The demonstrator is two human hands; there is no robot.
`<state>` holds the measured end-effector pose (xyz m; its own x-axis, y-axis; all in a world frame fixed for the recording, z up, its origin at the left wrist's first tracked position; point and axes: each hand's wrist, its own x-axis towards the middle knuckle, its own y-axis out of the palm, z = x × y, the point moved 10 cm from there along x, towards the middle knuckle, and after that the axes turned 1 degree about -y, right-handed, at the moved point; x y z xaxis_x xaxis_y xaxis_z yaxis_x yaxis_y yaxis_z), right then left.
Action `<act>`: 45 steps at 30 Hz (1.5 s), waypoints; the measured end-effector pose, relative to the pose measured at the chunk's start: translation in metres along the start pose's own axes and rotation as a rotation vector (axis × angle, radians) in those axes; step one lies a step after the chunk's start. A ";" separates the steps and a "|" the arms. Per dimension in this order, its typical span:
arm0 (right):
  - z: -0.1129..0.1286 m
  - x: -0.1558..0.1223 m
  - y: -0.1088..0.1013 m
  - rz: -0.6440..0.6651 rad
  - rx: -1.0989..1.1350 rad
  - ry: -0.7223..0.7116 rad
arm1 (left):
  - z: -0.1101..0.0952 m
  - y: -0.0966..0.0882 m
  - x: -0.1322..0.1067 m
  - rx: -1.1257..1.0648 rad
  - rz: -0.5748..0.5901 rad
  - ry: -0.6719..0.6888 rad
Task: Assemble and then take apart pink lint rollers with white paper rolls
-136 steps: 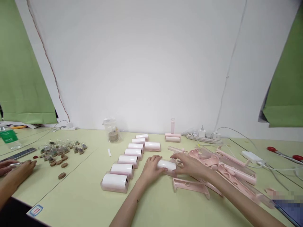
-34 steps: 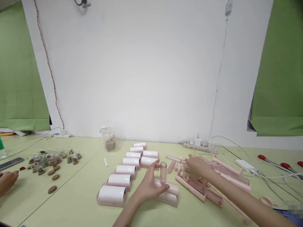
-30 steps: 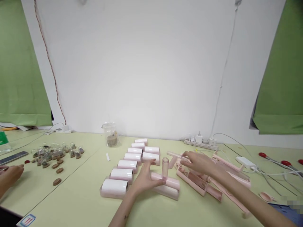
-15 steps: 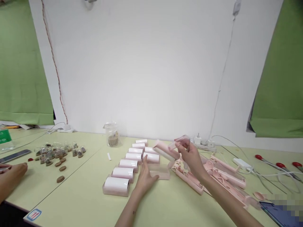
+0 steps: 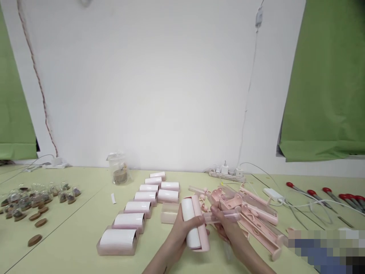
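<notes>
My left hand (image 5: pixel 182 228) is wrapped round a lint roller (image 5: pixel 191 222), a white roll in a pale pink holder, tilted in front of me. The fingers of my right hand (image 5: pixel 224 222) are closed on a clear pinkish handle (image 5: pixel 209 217), which meets the roller's right side. The exact joint is hidden by my left thumb and right fingers. Behind my left hand lies a clear empty cover (image 5: pixel 169 213). Farther left, several white rolls (image 5: pixel 129 220) lie in clear pinkish covers, lined up in rows.
Pink plastic parts (image 5: pixel 261 228) are heaped on the right. Beyond them are a white adapter (image 5: pixel 273 194), cables and red-ended tools (image 5: pixel 312 193). A power strip (image 5: pixel 226 175) stands by the wall. Small glass domes (image 5: pixel 37 199), wooden discs (image 5: pixel 35 240) and a clear bag (image 5: pixel 119 169) are on the left.
My left hand has left the clear cover and now grips the lint roller. My right hand has come nearer and lower with the clear handle. The view has turned right; another person's hand has left it.
</notes>
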<state>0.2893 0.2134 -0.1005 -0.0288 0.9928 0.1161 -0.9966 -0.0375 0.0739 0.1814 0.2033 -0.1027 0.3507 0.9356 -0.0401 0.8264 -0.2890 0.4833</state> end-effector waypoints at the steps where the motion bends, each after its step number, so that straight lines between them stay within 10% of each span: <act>1: -0.005 -0.002 0.000 -0.006 0.016 0.014 | 0.002 -0.002 0.001 0.035 -0.018 0.022; 8: -0.018 -0.018 0.014 0.127 0.179 0.075 | 0.015 -0.010 -0.008 0.160 0.070 -0.062; 13: 0.015 -0.015 0.011 0.354 0.028 0.116 | 0.040 0.009 -0.026 0.235 0.353 -0.347; 18: 0.078 0.039 -0.012 0.067 -1.004 -0.265 | 0.022 -0.010 -0.006 0.088 0.018 -0.114; 25: 0.040 0.097 -0.005 0.096 -1.372 -0.219 | 0.024 -0.050 0.006 0.111 -0.189 -0.025; 37: 0.042 -0.011 0.007 0.105 -1.094 -0.282 | -0.003 -0.047 0.001 0.732 -0.299 0.217; 45: 0.047 -0.026 0.015 0.020 -1.179 -0.407 | -0.017 -0.037 -0.007 1.005 -0.280 0.242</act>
<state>0.2789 0.1815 -0.0556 -0.2284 0.8780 0.4206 -0.4642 0.2815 -0.8398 0.1407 0.2113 -0.1054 0.0864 0.9780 0.1898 0.8866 0.0114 -0.4624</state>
